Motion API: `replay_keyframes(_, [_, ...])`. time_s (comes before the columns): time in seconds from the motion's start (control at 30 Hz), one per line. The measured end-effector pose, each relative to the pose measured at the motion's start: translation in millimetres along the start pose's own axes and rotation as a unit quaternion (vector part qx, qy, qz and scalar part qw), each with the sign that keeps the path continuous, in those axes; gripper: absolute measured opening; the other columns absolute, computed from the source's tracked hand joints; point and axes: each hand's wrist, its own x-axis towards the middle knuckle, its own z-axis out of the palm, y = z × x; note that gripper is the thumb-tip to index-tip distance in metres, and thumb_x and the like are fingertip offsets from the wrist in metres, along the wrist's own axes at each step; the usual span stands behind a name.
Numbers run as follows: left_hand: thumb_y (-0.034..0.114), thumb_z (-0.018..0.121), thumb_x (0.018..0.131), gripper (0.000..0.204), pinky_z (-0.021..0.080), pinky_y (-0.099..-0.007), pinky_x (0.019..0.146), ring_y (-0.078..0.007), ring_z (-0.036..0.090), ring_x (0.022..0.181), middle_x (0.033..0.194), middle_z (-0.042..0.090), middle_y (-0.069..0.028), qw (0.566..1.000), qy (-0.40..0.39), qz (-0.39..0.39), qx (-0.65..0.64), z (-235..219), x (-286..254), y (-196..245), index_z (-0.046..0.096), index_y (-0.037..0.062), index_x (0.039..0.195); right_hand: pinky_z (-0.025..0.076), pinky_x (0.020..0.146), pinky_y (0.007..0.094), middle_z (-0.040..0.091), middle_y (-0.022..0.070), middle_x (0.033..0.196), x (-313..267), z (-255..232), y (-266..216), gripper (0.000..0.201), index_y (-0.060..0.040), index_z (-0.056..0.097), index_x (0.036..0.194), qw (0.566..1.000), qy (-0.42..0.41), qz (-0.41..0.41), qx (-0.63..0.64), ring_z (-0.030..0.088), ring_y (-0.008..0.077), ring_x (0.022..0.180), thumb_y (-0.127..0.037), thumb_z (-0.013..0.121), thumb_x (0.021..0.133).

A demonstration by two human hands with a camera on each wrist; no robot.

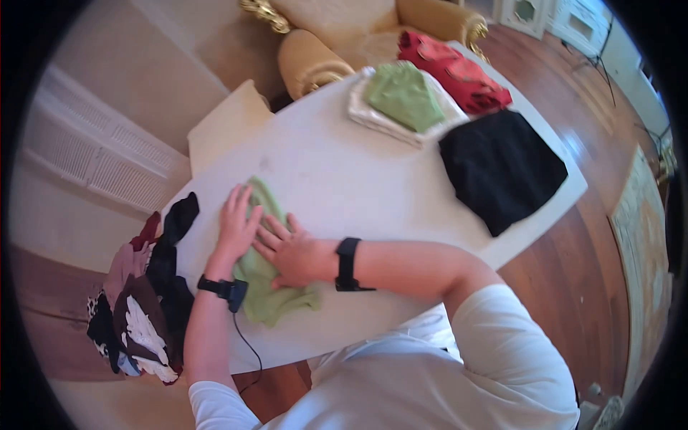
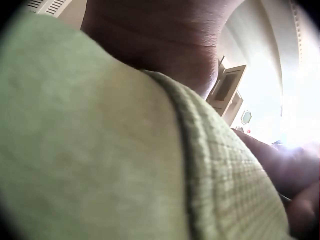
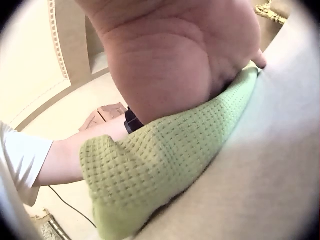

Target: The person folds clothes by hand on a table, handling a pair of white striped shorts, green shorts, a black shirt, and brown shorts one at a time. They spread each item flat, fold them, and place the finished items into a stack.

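A light green knit cloth lies lengthwise on the white table, fairly flat, with a waffle-like texture in the right wrist view. The left hand rests on its upper left part with fingers extended. On the cloth's middle lies the right hand, its fingers spread and pointing towards the left hand. In the right wrist view the palm presses on the cloth. Green fabric fills much of the left wrist view, below the left hand.
A heap of dark, pink and white garments lies at the table's left edge. Towards the far right are a black folded cloth, a green folded item on white cloth, and red garments. A cable hangs from the left wrist.
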Motion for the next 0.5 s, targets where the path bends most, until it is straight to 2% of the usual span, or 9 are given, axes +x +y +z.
replay_keyframes(0.1, [0.045,0.045,0.111,0.067,0.016,-0.0538,0.129,-0.0385,0.022,0.161,0.172,0.026,-0.0215,0.995,-0.064,-0.054,0.054,0.0,-10.8,2.0,0.03,0.0117,0.167,0.012,0.127,0.0674,0.015,0.0208,0.176,-4.7,2.1,4.8,0.103,-0.0002,0.021,0.168,1.0,0.004,-0.017,-0.012,0.005,0.0444,0.163,-0.065,0.059,0.098])
replay_keyframes(0.2, [0.049,0.041,0.111,0.069,0.009,-0.0555,0.13,-0.0363,0.017,0.162,0.175,0.022,-0.0182,0.994,-0.077,-0.061,0.051,3.3,-7.8,-3.9,0.025,0.0151,0.169,0.011,0.126,0.0691,0.016,0.019,0.177,-19.0,-6.4,-11.7,0.101,-0.0022,0.023,0.168,0.996,-0.046,-0.033,-0.065,0.006,0.0426,0.163,-0.067,0.056,0.098])
replay_keyframes(0.3, [0.049,0.042,0.111,0.068,0.011,-0.0551,0.13,-0.0359,0.018,0.162,0.175,0.022,-0.0189,0.994,-0.073,-0.057,0.054,2.4,-5.8,-3.0,0.027,0.0147,0.169,0.008,0.126,0.0703,0.016,0.018,0.177,-37.5,12.4,-15.8,0.099,-0.005,0.026,0.168,0.992,-0.029,-0.107,-0.055,0.005,0.0413,0.164,-0.069,0.053,0.098])
replay_keyframes(0.5, [0.049,0.044,0.111,0.069,0.013,-0.0562,0.129,-0.0379,0.021,0.161,0.173,0.025,-0.0208,0.995,-0.049,-0.043,0.071,7.8,-9.0,-8.6,0.029,0.0132,0.168,0.001,0.127,0.07,0.015,0.0186,0.177,-46.5,15.5,-14.6,0.095,-0.0073,0.025,0.169,0.991,-0.031,-0.125,-0.023,0.0,0.0405,0.164,-0.068,0.051,0.1])
